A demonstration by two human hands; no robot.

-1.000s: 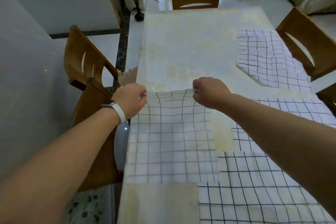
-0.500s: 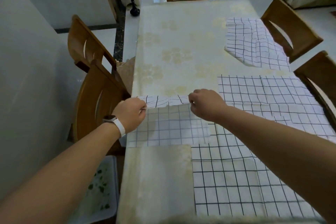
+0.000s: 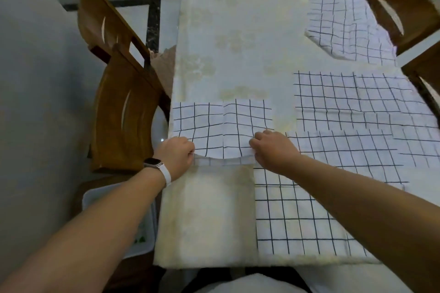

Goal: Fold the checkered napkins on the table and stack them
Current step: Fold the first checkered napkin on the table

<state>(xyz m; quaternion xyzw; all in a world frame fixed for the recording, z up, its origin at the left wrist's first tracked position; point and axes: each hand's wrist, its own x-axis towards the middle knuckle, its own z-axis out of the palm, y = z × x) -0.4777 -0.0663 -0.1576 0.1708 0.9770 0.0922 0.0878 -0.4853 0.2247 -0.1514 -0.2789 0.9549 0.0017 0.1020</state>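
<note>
You're pinching near corners of the folded napkin [image 3: 221,126] w/ left hand [image 3: 175,157] & right hand [image 3: 273,150], at left edge of the counter [image 3: 238,31].

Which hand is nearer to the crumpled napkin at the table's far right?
Right. The right hand pinches one corner of the half-folded napkin, toward the person and left of the crumpled napkin; the left hand pinches the other corner, farther left.
</note>
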